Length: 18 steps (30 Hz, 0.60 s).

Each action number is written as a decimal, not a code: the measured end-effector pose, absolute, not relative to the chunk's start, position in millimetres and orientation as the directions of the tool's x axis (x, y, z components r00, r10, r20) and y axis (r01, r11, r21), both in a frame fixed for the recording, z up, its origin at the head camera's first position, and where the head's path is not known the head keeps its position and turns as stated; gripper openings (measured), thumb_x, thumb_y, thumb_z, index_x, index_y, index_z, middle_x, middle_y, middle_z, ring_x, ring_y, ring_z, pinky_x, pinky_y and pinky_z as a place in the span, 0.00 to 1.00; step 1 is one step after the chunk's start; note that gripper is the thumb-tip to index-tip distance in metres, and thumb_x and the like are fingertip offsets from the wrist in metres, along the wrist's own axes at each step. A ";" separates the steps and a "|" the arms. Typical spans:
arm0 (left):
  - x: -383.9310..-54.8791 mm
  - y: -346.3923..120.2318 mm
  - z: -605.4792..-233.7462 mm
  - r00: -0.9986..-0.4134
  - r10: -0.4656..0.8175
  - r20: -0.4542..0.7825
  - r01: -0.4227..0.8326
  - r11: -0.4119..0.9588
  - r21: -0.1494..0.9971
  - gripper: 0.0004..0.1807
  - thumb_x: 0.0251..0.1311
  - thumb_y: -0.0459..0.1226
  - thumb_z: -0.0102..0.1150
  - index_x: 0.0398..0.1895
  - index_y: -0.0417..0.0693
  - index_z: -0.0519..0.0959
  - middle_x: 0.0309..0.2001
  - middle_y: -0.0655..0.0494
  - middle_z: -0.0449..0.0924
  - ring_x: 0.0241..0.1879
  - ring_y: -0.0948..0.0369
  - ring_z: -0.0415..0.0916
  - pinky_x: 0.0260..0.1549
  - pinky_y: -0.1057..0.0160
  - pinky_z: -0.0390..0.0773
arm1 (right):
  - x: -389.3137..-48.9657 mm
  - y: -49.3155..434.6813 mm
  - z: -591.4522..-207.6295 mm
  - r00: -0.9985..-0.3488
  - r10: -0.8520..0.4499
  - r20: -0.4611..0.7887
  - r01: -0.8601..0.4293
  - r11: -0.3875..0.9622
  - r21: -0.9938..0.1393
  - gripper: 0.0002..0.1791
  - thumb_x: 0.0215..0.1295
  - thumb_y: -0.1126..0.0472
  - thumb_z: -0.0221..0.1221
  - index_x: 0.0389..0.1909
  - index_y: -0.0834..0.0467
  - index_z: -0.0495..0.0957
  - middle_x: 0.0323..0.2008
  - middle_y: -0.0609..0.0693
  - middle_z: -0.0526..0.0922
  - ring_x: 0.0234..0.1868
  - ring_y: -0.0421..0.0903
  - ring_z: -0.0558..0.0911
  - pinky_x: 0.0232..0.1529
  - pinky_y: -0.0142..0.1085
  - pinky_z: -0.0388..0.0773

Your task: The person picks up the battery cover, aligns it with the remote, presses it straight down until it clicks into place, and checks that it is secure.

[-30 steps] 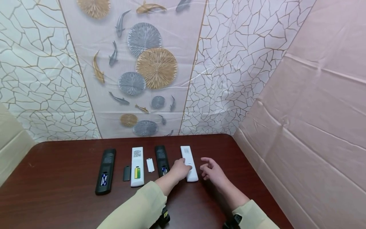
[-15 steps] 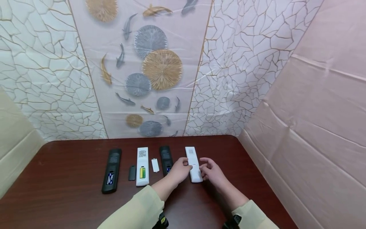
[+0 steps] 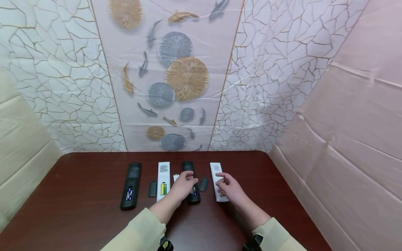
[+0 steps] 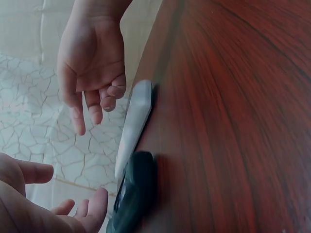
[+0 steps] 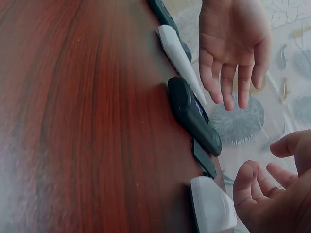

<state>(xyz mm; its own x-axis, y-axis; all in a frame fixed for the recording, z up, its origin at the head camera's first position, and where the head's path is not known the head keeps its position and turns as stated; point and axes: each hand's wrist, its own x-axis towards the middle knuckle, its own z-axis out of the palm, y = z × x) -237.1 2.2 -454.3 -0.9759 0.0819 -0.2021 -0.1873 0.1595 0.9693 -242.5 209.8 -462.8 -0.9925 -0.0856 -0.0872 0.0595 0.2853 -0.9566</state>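
Observation:
My left hand [image 3: 183, 186] hovers with relaxed fingers over a black remote control [image 3: 194, 198] lying back side up; nothing is in its grasp. My right hand [image 3: 233, 189], fingers loosely bent and holding nothing, overlaps the right-hand white remote control [image 3: 215, 169]. Between these two remotes lies a small dark battery cover [image 3: 203, 184]. The left wrist view shows the right hand [image 4: 95, 60] above the white remote [image 4: 134, 121]. In the right wrist view the left hand [image 5: 235, 41] has straight fingers, apart from the black remote [image 5: 187, 109].
To the left lie a white remote [image 3: 163, 170] with a yellow-green battery [image 3: 163, 188], another dark cover [image 3: 152, 189] and a black remote [image 3: 133, 174] with blue batteries [image 3: 129, 194]. A white cover [image 3: 176, 177] is partly hidden. The table [image 3: 88, 209] meets patterned cloth behind.
My left hand has left the right-hand white remote and moved left over the black one, uncovering a dark battery cover. My right hand has come over that white remote. The head view has turned left.

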 end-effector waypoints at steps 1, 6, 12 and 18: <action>-237.3 0.6 -454.6 -0.976 0.082 -0.200 -0.185 0.161 0.970 0.28 0.70 0.40 0.55 0.69 0.38 0.65 0.63 0.38 0.70 0.59 0.46 0.72 0.51 0.48 0.78 | -242.5 209.1 -462.3 -0.993 -0.086 -0.084 0.056 0.284 -0.957 0.20 0.71 0.67 0.54 0.62 0.63 0.72 0.39 0.61 0.78 0.29 0.49 0.76 0.29 0.39 0.77; -238.1 -4.0 -454.7 -0.977 0.085 -0.196 -0.184 0.133 0.974 0.28 0.71 0.39 0.55 0.69 0.36 0.65 0.63 0.37 0.70 0.59 0.46 0.73 0.50 0.49 0.79 | -243.7 203.6 -460.1 -0.993 -0.098 -0.068 0.037 0.289 -0.957 0.18 0.72 0.67 0.53 0.60 0.63 0.74 0.38 0.59 0.77 0.29 0.49 0.75 0.31 0.41 0.77; -238.7 -7.4 -456.0 -0.978 0.076 -0.193 -0.179 0.161 0.971 0.28 0.70 0.40 0.55 0.68 0.36 0.65 0.61 0.37 0.72 0.57 0.47 0.74 0.49 0.49 0.79 | -250.8 194.4 -457.6 -0.991 -0.131 -0.003 -0.051 0.407 -0.912 0.15 0.70 0.66 0.56 0.56 0.61 0.77 0.38 0.54 0.77 0.31 0.49 0.76 0.32 0.40 0.78; -246.4 -8.3 -461.8 -0.986 0.049 -0.159 -0.139 0.289 0.947 0.28 0.69 0.42 0.57 0.67 0.38 0.68 0.61 0.39 0.74 0.60 0.45 0.72 0.55 0.44 0.75 | -261.7 183.9 -456.7 -0.977 -0.202 0.063 -0.178 0.623 -0.761 0.13 0.70 0.63 0.59 0.54 0.57 0.79 0.37 0.48 0.78 0.34 0.46 0.76 0.31 0.38 0.75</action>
